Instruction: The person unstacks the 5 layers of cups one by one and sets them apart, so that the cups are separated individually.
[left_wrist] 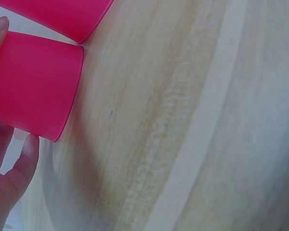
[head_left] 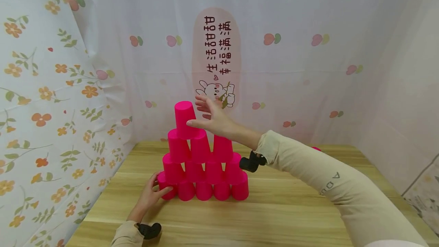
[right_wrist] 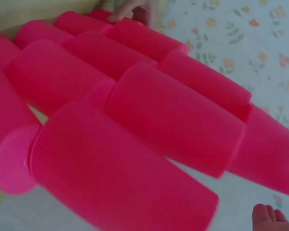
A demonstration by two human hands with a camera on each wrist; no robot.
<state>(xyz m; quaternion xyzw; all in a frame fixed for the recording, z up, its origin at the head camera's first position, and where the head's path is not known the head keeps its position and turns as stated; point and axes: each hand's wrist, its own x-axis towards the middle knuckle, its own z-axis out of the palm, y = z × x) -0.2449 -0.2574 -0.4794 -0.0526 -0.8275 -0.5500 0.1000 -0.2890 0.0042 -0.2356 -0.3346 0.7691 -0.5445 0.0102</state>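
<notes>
Pink cups stand upside down in a stepped pyramid. Its top cup (head_left: 184, 119) rests across two cups at the left of the tier below. Beside that top cup is my right hand (head_left: 214, 119), fingers spread and thumb overlapping the cup's side in the head view. In the right wrist view, fingertips (right_wrist: 267, 219) show below the top cup (right_wrist: 267, 147), a gap between them. Down at the table, my left hand (head_left: 151, 193) holds the bottom row's left end cup (left_wrist: 33, 84), thumb on one side and fingers on the other.
The pyramid stands on a wood-grain table (head_left: 291, 209). Another pink object (head_left: 316, 148) peeks out behind the right sleeve (head_left: 308, 167). A printed curtain (head_left: 291, 68) hangs behind, and a flowered one (head_left: 51, 125) lines the left side.
</notes>
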